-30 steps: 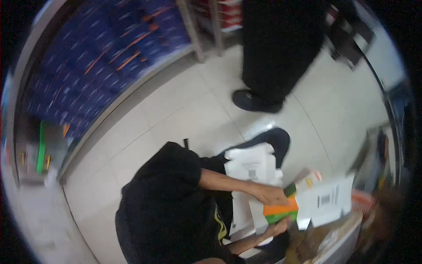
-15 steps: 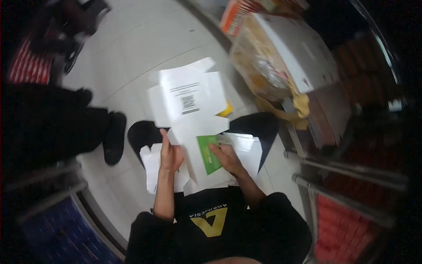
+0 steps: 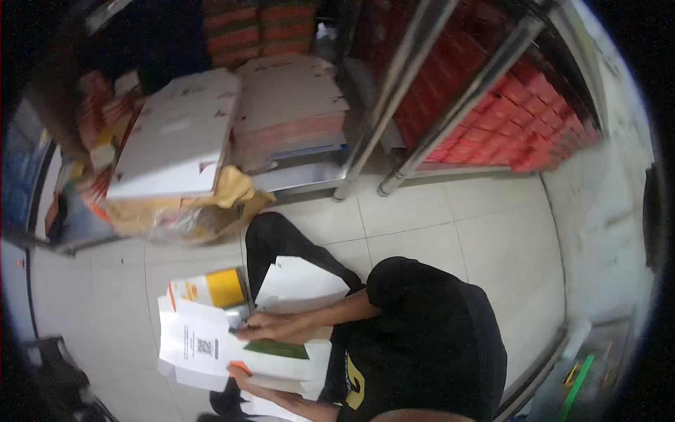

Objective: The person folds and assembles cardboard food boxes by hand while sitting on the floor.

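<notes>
An unfolded white carton (image 3: 285, 369), printed with a dark square code, lies spread in front of me. My left hand (image 3: 242, 378) grips its near edge, next to a small orange patch. On the carton rests a flat green card (image 3: 278, 349), partly under my right hand (image 3: 264, 326). The fingers of that hand are closed at the card's far end, and the hand hides part of it. Another flat white carton (image 3: 302, 285) lies over my leg beyond my right forearm.
A yellow and white box (image 3: 223, 288) stands on the tiled floor beside the carton. Beyond are a large white-topped stack (image 3: 176, 137) with torn brown wrapping, a pile of flat sheets (image 3: 292, 105), and a metal rack of red packs (image 3: 492, 119). A wall stands at right.
The view has swung to the right, so the rack and wall now show. My right hand has shifted along the green card toward its far end. My left hand stays at the carton's edge.
</notes>
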Demonstrator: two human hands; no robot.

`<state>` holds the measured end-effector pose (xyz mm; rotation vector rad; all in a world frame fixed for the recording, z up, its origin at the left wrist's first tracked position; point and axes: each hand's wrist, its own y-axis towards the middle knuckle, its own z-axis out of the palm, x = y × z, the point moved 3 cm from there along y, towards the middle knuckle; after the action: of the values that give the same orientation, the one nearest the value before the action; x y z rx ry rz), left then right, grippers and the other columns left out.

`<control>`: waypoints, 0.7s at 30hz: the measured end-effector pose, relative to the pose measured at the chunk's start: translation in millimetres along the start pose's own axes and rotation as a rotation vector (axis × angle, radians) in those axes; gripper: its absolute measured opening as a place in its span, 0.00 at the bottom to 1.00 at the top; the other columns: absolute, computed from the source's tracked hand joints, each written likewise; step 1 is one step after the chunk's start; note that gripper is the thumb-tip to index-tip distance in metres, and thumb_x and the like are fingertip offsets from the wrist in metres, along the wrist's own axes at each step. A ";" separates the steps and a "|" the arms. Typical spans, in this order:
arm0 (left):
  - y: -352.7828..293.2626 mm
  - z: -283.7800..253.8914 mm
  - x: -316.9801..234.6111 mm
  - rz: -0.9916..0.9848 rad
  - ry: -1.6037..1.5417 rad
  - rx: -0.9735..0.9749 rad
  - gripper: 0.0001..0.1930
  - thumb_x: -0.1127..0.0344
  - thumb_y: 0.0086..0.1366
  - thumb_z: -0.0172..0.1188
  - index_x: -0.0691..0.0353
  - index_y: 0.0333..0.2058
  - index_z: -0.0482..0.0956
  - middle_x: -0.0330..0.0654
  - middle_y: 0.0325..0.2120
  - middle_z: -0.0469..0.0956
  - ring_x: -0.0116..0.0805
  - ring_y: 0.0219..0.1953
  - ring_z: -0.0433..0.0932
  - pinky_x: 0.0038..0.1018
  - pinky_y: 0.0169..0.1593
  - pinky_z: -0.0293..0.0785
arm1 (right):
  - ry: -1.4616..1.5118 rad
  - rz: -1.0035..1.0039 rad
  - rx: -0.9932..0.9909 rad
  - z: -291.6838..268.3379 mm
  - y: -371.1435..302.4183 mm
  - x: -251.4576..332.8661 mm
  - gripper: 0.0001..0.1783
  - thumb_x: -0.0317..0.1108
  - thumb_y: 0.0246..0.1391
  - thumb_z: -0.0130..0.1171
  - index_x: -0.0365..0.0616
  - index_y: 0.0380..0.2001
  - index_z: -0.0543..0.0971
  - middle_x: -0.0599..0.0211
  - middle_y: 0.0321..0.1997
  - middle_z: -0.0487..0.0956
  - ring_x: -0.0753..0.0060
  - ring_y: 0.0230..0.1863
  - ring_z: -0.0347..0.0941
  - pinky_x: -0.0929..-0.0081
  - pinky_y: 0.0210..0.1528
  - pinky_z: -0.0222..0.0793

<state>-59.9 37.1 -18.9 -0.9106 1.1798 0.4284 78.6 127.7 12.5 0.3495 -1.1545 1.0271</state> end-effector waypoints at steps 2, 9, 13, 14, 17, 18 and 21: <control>-0.5 7.6 -4.4 0.025 0.024 0.036 0.24 0.49 0.66 0.43 0.69 0.42 0.71 0.45 0.36 0.72 0.31 0.35 0.72 0.26 0.38 0.70 | 0.060 -0.078 0.052 -7.9 2.4 0.8 0.23 0.53 0.56 0.48 0.41 0.32 0.74 0.78 0.22 0.68 0.88 0.24 0.63 0.83 0.21 0.58; 7.7 14.7 -12.2 0.038 0.116 0.098 0.24 0.50 0.65 0.44 0.69 0.42 0.71 0.46 0.35 0.72 0.33 0.35 0.72 0.26 0.37 0.70 | 0.020 0.008 0.070 -0.4 8.5 4.5 0.17 0.44 0.51 0.54 0.40 0.36 0.74 0.76 0.20 0.70 0.86 0.17 0.65 0.83 0.13 0.58; 3.4 20.8 -14.7 0.042 0.136 0.091 0.24 0.50 0.65 0.45 0.70 0.41 0.72 0.47 0.35 0.73 0.34 0.35 0.72 0.27 0.37 0.70 | -0.193 0.030 -0.067 -1.9 13.0 -7.0 0.24 0.51 0.52 0.51 0.37 0.23 0.75 0.72 0.16 0.68 0.81 0.16 0.63 0.78 0.13 0.60; 2.1 21.7 -14.2 0.039 0.137 0.083 0.24 0.50 0.65 0.45 0.70 0.41 0.72 0.47 0.34 0.73 0.34 0.34 0.72 0.27 0.37 0.70 | -0.198 0.034 -0.025 -1.8 14.6 -13.3 0.26 0.52 0.51 0.53 0.35 0.24 0.74 0.70 0.18 0.68 0.78 0.18 0.64 0.76 0.18 0.60; -1.6 21.7 -11.1 0.023 0.135 0.074 0.24 0.50 0.65 0.45 0.70 0.41 0.72 0.47 0.34 0.73 0.34 0.34 0.72 0.27 0.36 0.71 | -0.391 -0.112 -0.022 -5.2 20.6 -34.0 0.28 0.52 0.50 0.53 0.29 0.23 0.73 0.64 0.18 0.68 0.70 0.20 0.65 0.69 0.24 0.62; -3.3 21.0 -10.5 0.016 0.130 0.069 0.24 0.50 0.65 0.45 0.70 0.41 0.72 0.47 0.34 0.73 0.35 0.34 0.72 0.27 0.36 0.71 | -0.361 -0.113 -0.038 -6.6 20.5 -39.2 0.28 0.51 0.50 0.53 0.28 0.24 0.73 0.62 0.17 0.69 0.69 0.20 0.65 0.68 0.24 0.62; -4.6 11.8 -12.0 0.012 0.113 0.029 0.24 0.50 0.64 0.46 0.70 0.41 0.72 0.48 0.33 0.73 0.35 0.34 0.72 0.27 0.36 0.71 | -0.484 -0.095 0.006 -7.2 13.0 -19.3 0.28 0.50 0.50 0.53 0.26 0.23 0.73 0.56 0.17 0.71 0.66 0.21 0.68 0.67 0.25 0.63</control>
<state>-53.8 45.6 -5.0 -0.9125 1.2919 0.3726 71.5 130.2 -10.7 0.6774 -1.5497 0.8854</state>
